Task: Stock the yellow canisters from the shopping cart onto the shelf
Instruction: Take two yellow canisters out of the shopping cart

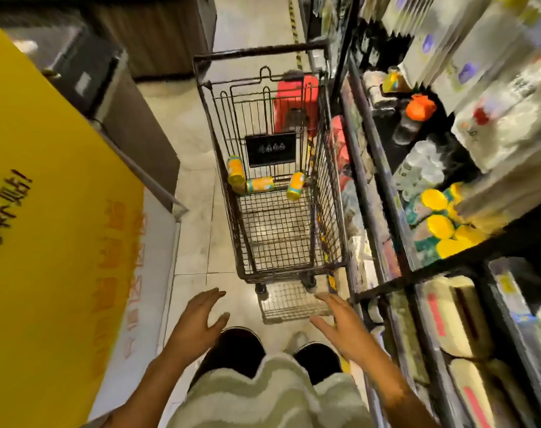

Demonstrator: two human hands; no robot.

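A black wire shopping cart stands in the aisle ahead of me. Three yellow canisters lie at its far end: one at the left, one on its side in the middle, one at the right. Several yellow-lidded canisters stand together on the shelf to the right. My left hand and my right hand hover below the cart's near end, fingers spread, holding nothing and touching nothing.
A big yellow sign board fills the left side. A grey cabinet stands behind it. A red stool sits beyond the cart. White packs and an orange-capped bottle occupy the shelving. Tiled floor runs left of the cart.
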